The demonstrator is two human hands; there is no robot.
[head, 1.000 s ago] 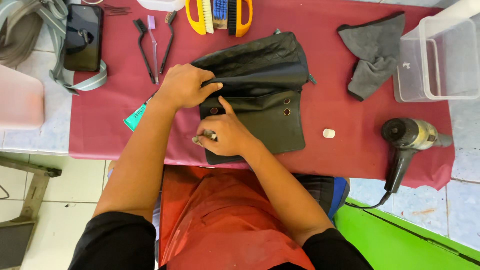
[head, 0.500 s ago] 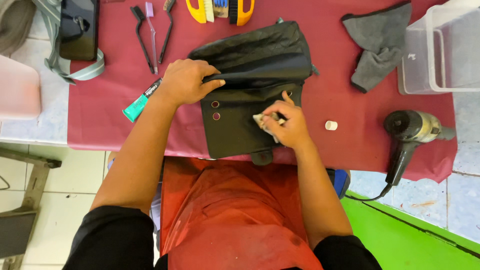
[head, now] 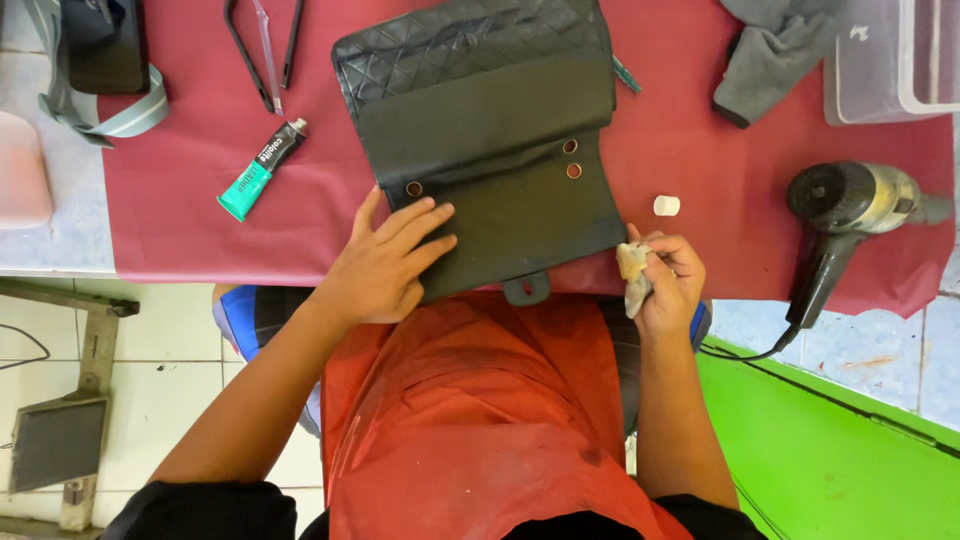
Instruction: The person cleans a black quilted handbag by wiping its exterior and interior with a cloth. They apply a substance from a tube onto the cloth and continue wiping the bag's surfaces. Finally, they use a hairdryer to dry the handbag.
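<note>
Pressing down with spread fingers, the left hand (head: pixel 385 262) lies flat on the lower left corner of a black bag (head: pixel 480 140), which rests opened out on a dark red cloth (head: pixel 180 230) covering the table. The bag's quilted part lies at the far side, while its plain flap, with round metal studs, reaches toward the person, and a small tab hangs over the cloth's near edge. The right hand (head: pixel 668 285) is just beside the flap's lower right corner, fingers curled tight around a small crumpled pale rag (head: pixel 632 272); the rag sits close to the bag's edge, though whether it touches cannot be told.

A small white cap (head: pixel 666 205) lies on the cloth just beyond the right hand. Farther right, a hair dryer (head: pixel 850 210) rests on its side near the cloth's edge, its cord trailing off the table. To the left of the bag lies a green and black tube (head: pixel 260 170), with thin dark tools (head: pixel 262 50) beyond it. A grey cloth (head: pixel 770 50) is bunched at the far right beside a clear plastic box (head: pixel 890 60). A dark phone (head: pixel 100 45) sits at the far left corner. The person wears an orange-red apron (head: pixel 480 420).
</note>
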